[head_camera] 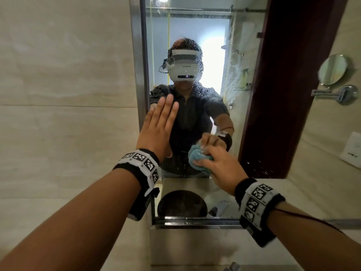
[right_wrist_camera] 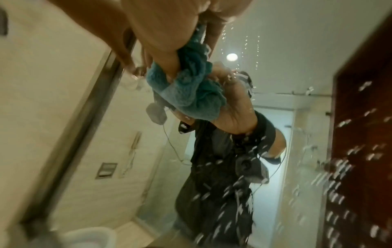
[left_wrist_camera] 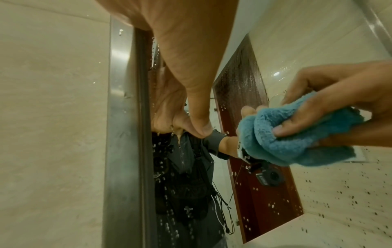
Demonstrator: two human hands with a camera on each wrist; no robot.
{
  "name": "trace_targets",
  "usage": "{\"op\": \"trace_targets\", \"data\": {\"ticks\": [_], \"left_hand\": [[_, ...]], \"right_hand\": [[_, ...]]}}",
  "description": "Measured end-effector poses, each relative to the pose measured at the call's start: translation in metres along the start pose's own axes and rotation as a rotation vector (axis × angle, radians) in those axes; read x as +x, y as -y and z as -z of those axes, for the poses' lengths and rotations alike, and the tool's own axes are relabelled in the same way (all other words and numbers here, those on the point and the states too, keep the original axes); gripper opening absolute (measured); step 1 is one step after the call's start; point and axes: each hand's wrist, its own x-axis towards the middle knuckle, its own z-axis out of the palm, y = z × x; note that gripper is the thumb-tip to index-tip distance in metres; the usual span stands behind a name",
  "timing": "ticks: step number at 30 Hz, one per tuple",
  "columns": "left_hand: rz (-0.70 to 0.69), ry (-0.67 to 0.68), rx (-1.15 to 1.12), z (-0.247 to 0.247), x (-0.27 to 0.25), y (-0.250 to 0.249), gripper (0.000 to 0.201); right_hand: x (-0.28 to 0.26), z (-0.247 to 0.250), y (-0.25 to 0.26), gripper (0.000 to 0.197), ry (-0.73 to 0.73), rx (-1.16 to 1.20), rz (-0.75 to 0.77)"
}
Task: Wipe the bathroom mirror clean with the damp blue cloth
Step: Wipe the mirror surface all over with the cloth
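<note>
The bathroom mirror (head_camera: 224, 79) rises ahead in a steel frame, speckled with water drops (left_wrist_camera: 254, 188). My right hand (head_camera: 220, 165) grips the bunched blue cloth (head_camera: 197, 156) and presses it against the lower part of the glass. In the left wrist view the blue cloth (left_wrist_camera: 297, 139) is wadded between the fingers and thumb of my right hand (left_wrist_camera: 343, 107); the right wrist view shows the blue cloth (right_wrist_camera: 191, 90) against the glass, blurred. My left hand (head_camera: 158, 126) lies flat with straight fingers on the mirror's left side, palm to the glass (left_wrist_camera: 182, 70).
Beige tiled wall (head_camera: 64, 94) lies to the left of the frame. A dark red door is reflected at the mirror's right. A round swing-arm mirror (head_camera: 332, 70) and a white socket plate (head_camera: 351, 149) hang on the right wall. A steel ledge (head_camera: 195, 223) runs below.
</note>
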Motion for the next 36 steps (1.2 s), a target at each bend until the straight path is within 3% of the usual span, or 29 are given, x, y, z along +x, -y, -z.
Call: {"op": "trace_targets", "data": {"ticks": [1, 2, 3, 6, 7, 8, 10, 11, 12, 13, 14, 16, 18, 20, 22, 24, 25, 26, 28, 30, 32, 34, 36], "left_hand": [[-0.002, -0.004, 0.005, 0.000, 0.000, 0.000, 0.129], [-0.004, -0.004, 0.004, 0.000, 0.000, 0.000, 0.128], [-0.003, -0.003, 0.001, -0.001, 0.000, 0.000, 0.128], [-0.002, 0.005, 0.004, -0.001, 0.000, 0.000, 0.128], [0.003, 0.000, 0.006, -0.001, 0.000, -0.001, 0.128], [0.010, -0.010, 0.008, -0.001, 0.000, -0.001, 0.127], [0.019, -0.013, 0.015, -0.001, 0.000, -0.003, 0.128], [0.021, 0.001, 0.019, -0.001, -0.001, -0.003, 0.130], [0.020, 0.014, 0.022, -0.001, -0.001, -0.003, 0.133], [0.019, 0.018, 0.025, -0.002, -0.001, -0.003, 0.134], [0.015, 0.020, 0.028, -0.002, 0.000, -0.002, 0.135], [0.006, 0.025, 0.020, -0.002, 0.000, -0.001, 0.136], [0.007, 0.024, 0.001, -0.003, 0.000, -0.001, 0.136], [0.013, 0.030, -0.011, -0.001, -0.001, -0.002, 0.136], [0.017, 0.029, -0.008, 0.001, 0.000, -0.002, 0.136], [0.021, 0.030, -0.009, 0.001, -0.001, -0.003, 0.137], [0.021, 0.031, -0.008, 0.001, -0.001, -0.003, 0.136], [0.022, 0.029, -0.005, 0.001, -0.001, -0.003, 0.136], [0.024, 0.030, -0.004, 0.000, 0.000, -0.003, 0.135], [0.023, 0.025, -0.003, -0.002, 0.000, -0.003, 0.136], [0.026, 0.016, 0.018, -0.002, -0.001, -0.004, 0.137], [0.026, 0.004, 0.033, -0.003, 0.000, -0.004, 0.137], [0.024, 0.013, 0.023, -0.004, 0.000, -0.004, 0.139]], "right_hand": [[-0.002, 0.003, 0.000, 0.042, 0.095, -0.119, 0.050], [0.001, 0.009, -0.004, 0.045, 0.069, -0.160, 0.062], [0.012, 0.022, -0.006, 0.046, -0.024, -0.119, 0.016], [0.045, 0.061, -0.014, 0.047, -0.541, 0.043, -0.161], [0.048, 0.064, -0.018, 0.045, -0.635, 0.080, -0.220], [0.045, 0.060, -0.015, 0.043, -0.637, 0.094, -0.253], [0.025, 0.036, -0.001, 0.033, -0.441, 0.116, -0.233], [0.011, 0.019, 0.003, 0.036, -0.226, 0.056, -0.192], [0.000, 0.004, 0.006, 0.055, -0.052, -0.016, -0.130], [-0.006, 0.000, 0.008, 0.071, 0.026, -0.125, -0.057], [-0.003, 0.001, 0.005, 0.071, -0.022, -0.143, -0.001], [0.016, 0.023, -0.002, 0.032, -0.209, -0.016, -0.058], [0.028, 0.043, -0.007, 0.037, -0.486, 0.018, -0.164], [0.027, 0.037, -0.015, 0.043, -0.570, 0.023, -0.243], [0.012, 0.016, -0.003, 0.038, -0.351, 0.051, -0.209], [-0.003, -0.009, -0.001, 0.062, -0.025, -0.149, 0.018], [-0.005, -0.005, 0.002, 0.069, -0.001, -0.245, 0.076], [0.000, 0.002, -0.002, 0.061, -0.058, -0.262, 0.118], [0.016, 0.027, -0.010, 0.032, -0.269, -0.157, 0.017], [0.026, 0.046, -0.018, 0.036, -0.536, -0.072, -0.163], [0.017, 0.039, -0.023, 0.045, -0.564, -0.034, -0.265], [-0.005, 0.011, -0.012, 0.041, -0.320, -0.041, -0.244], [-0.026, -0.014, -0.012, 0.040, -0.011, -0.148, -0.098]]}}
